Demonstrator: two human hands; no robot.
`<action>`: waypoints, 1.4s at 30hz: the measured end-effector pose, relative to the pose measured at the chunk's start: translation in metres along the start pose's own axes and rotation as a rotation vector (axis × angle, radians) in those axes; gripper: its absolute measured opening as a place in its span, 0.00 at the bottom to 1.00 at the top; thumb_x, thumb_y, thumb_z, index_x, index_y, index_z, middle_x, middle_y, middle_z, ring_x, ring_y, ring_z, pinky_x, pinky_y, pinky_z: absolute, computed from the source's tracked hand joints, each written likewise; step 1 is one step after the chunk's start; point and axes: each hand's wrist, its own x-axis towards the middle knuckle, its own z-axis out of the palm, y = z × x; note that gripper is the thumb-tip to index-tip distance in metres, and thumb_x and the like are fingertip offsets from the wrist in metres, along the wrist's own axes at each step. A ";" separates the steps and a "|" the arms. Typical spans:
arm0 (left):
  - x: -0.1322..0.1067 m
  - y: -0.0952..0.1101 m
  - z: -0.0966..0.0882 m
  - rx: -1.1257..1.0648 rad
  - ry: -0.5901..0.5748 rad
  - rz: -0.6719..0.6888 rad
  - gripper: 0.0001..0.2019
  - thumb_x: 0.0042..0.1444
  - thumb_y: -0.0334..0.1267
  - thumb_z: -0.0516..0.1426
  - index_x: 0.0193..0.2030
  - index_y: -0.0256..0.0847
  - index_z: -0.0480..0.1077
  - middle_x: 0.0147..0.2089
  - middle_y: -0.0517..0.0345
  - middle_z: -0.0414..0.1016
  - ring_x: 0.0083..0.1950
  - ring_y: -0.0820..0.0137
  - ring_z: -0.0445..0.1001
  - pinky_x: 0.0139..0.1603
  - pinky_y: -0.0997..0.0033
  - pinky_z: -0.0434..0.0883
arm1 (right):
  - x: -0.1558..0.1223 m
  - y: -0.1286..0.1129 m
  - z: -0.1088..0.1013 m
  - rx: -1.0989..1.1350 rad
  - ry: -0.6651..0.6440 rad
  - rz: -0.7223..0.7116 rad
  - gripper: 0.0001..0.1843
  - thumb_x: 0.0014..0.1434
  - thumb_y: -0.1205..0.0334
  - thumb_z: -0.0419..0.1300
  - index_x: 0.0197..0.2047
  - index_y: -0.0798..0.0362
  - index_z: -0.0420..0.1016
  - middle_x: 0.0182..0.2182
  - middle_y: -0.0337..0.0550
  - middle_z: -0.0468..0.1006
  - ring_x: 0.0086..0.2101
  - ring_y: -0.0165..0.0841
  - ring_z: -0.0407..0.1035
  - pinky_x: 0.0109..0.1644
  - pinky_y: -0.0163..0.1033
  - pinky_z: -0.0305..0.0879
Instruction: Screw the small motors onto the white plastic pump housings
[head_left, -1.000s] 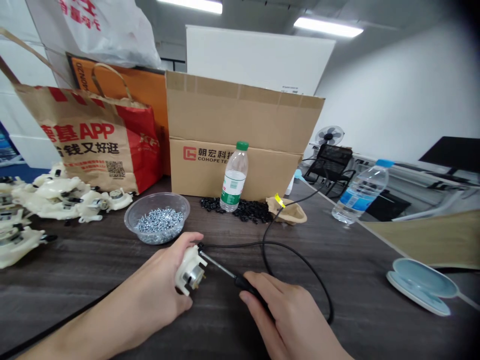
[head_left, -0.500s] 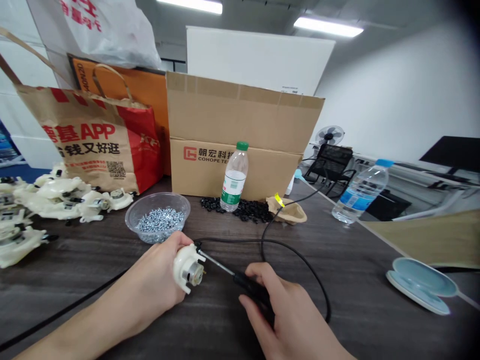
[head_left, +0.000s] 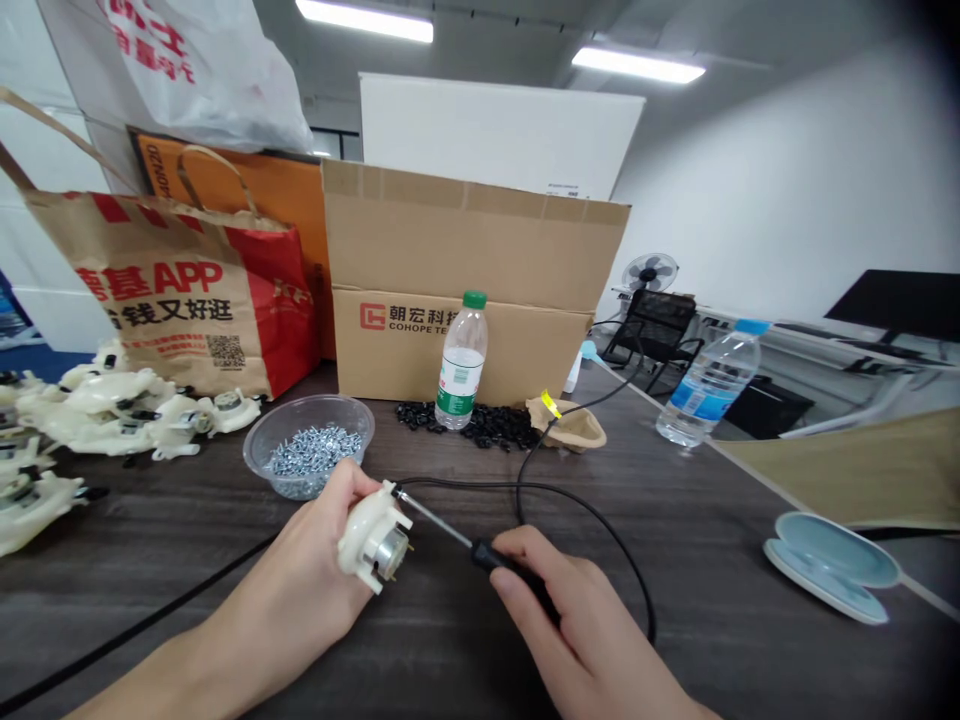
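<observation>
My left hand (head_left: 296, 545) is shut around a cream plastic housing (head_left: 366, 540), with a round metal motor (head_left: 390, 552) set in its face. My right hand (head_left: 574, 610) grips the black handle of a corded electric screwdriver (head_left: 504, 566). Its thin steel shaft (head_left: 431, 520) runs up-left, and the tip meets the housing's upper edge. The contact point is small and partly hidden. A black cord (head_left: 577, 497) loops from the screwdriver across the table. A clear bowl of silver screws (head_left: 259, 440) stands just beyond my left hand.
Several cream housings (head_left: 97, 412) lie at the left of the dark wood table (head_left: 675, 630). Behind are a cardboard box (head_left: 465, 250), a water bottle (head_left: 460, 365), black pellets (head_left: 480, 425) and a paper tray (head_left: 566, 427). Another bottle (head_left: 709, 387) and a pale blue case (head_left: 832, 568) stand right.
The housing has turned slightly in my left hand, and the screwdriver tip now sits at its upper edge. My right hand's grip has shifted slightly, and the whole view has moved a little.
</observation>
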 end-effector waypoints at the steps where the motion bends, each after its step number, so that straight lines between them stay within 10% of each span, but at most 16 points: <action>1: 0.000 -0.001 0.001 -0.031 0.014 0.006 0.14 0.54 0.28 0.58 0.41 0.47 0.58 0.36 0.63 0.75 0.36 0.65 0.75 0.35 0.69 0.67 | -0.001 0.000 0.000 0.008 0.007 0.012 0.07 0.70 0.63 0.54 0.49 0.48 0.70 0.36 0.40 0.83 0.33 0.36 0.80 0.34 0.38 0.73; 8: -0.001 -0.014 0.000 -0.071 0.008 0.140 0.15 0.57 0.28 0.58 0.44 0.49 0.57 0.44 0.63 0.76 0.39 0.68 0.75 0.41 0.69 0.70 | -0.005 0.003 -0.008 0.050 0.024 -0.091 0.09 0.71 0.60 0.55 0.51 0.46 0.73 0.35 0.38 0.82 0.32 0.35 0.77 0.37 0.38 0.71; 14: -0.004 -0.019 -0.004 0.013 0.043 0.309 0.15 0.59 0.28 0.55 0.46 0.50 0.56 0.44 0.62 0.72 0.35 0.70 0.72 0.37 0.70 0.70 | 0.000 0.005 -0.009 0.417 -0.085 0.284 0.14 0.66 0.47 0.59 0.44 0.48 0.77 0.32 0.41 0.77 0.31 0.34 0.70 0.31 0.34 0.64; 19: -0.003 -0.020 0.000 0.044 0.103 0.384 0.16 0.59 0.26 0.55 0.47 0.51 0.57 0.44 0.61 0.71 0.36 0.69 0.72 0.38 0.69 0.71 | 0.010 0.008 -0.006 0.968 -0.343 0.482 0.21 0.64 0.40 0.59 0.35 0.50 0.65 0.14 0.25 0.56 0.16 0.24 0.42 0.19 0.31 0.40; 24: -0.004 -0.013 0.018 -0.178 0.225 0.261 0.16 0.55 0.27 0.58 0.45 0.50 0.60 0.41 0.64 0.76 0.35 0.70 0.76 0.35 0.74 0.71 | 0.004 0.002 -0.006 0.320 -0.027 0.142 0.06 0.67 0.57 0.58 0.42 0.50 0.70 0.32 0.40 0.76 0.31 0.33 0.70 0.35 0.36 0.65; 32: -0.011 -0.004 0.020 -0.388 0.206 0.074 0.18 0.49 0.28 0.62 0.42 0.48 0.61 0.39 0.64 0.76 0.37 0.68 0.75 0.37 0.72 0.71 | 0.001 0.003 -0.007 -0.427 0.289 -0.477 0.09 0.73 0.67 0.53 0.52 0.58 0.71 0.33 0.45 0.79 0.28 0.36 0.75 0.30 0.39 0.71; 42: -0.016 -0.009 0.010 -0.208 0.126 0.268 0.18 0.57 0.26 0.59 0.46 0.51 0.59 0.47 0.61 0.75 0.39 0.70 0.76 0.40 0.71 0.71 | 0.000 -0.006 -0.017 -0.185 0.187 -0.400 0.11 0.74 0.68 0.46 0.50 0.51 0.69 0.32 0.41 0.80 0.29 0.34 0.77 0.30 0.36 0.70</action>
